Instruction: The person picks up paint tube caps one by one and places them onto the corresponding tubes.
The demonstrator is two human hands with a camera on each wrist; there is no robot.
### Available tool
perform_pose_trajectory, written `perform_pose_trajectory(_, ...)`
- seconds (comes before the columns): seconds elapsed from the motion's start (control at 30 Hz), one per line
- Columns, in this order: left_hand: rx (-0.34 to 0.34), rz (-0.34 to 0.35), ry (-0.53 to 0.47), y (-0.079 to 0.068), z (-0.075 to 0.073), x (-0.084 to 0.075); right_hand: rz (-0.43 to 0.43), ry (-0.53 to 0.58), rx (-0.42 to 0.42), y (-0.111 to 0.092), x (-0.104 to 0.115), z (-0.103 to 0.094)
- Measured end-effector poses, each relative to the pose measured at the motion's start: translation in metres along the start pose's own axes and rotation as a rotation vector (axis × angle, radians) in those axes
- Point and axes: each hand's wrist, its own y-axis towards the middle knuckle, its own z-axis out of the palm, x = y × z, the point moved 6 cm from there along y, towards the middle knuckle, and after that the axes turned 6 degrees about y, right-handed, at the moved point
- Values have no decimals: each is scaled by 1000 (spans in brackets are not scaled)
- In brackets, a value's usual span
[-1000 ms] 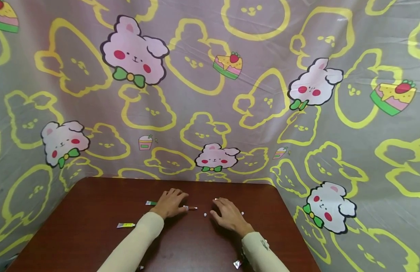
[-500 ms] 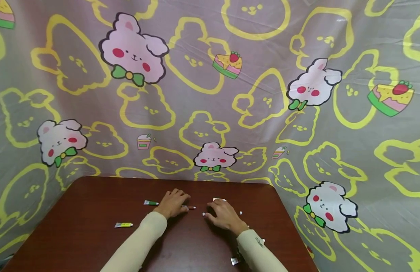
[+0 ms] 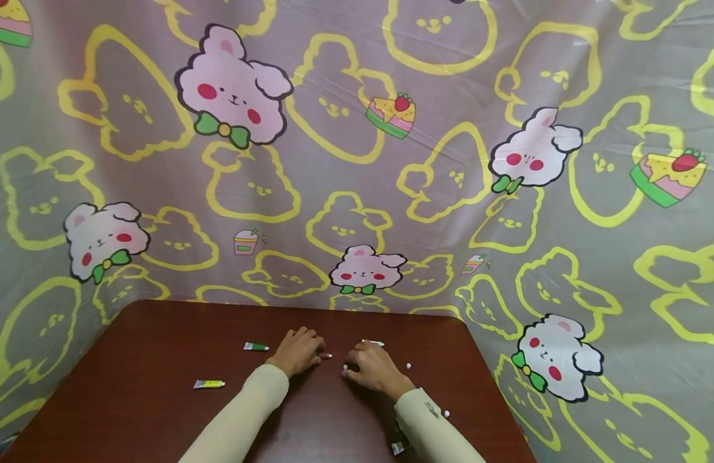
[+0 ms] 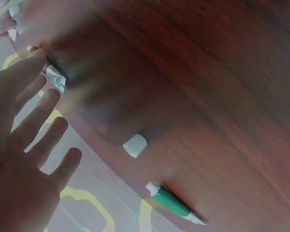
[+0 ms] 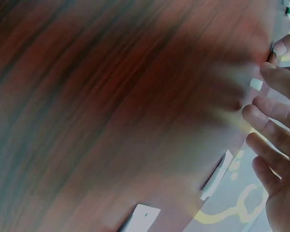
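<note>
At the table's middle, my left hand (image 3: 299, 350) pinches a small brown paint tube (image 3: 328, 355) between thumb and forefinger. In the left wrist view the tube's silver tail (image 4: 56, 78) sticks out past the fingers; the other fingers are spread. Opposite it, my right hand (image 3: 376, 368) hovers low with bent, loose fingers. A small white cap (image 5: 255, 84) lies between its thumb and forefinger in the right wrist view, seemingly not gripped. Left of the left hand lie a green paint tube (image 3: 256, 346) and a yellow paint tube (image 3: 209, 384).
A white tube (image 3: 373, 342) lies just beyond the right hand. Loose white caps (image 3: 409, 366) are scattered to the right, and one cap (image 4: 135, 145) sits near the green tube. A silver tube end (image 3: 398, 448) shows beside the right forearm. Printed cloth (image 3: 345, 161) hangs behind the table (image 3: 160, 399).
The left hand has shifted slightly right and its fingers have closed on the brown tube. The right hand has moved left, up to the white cap, with its fingers bending more.
</note>
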Motion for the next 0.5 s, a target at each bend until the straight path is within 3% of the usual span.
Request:
perform_pose_trajectory(0.27,0,-23,42,-1,6,1,-40,-67,-5,3,8,0)
perform_pose_trajectory(0.5,-56,0,88,-3,7,0,-48,-107,-9,3,11,1)
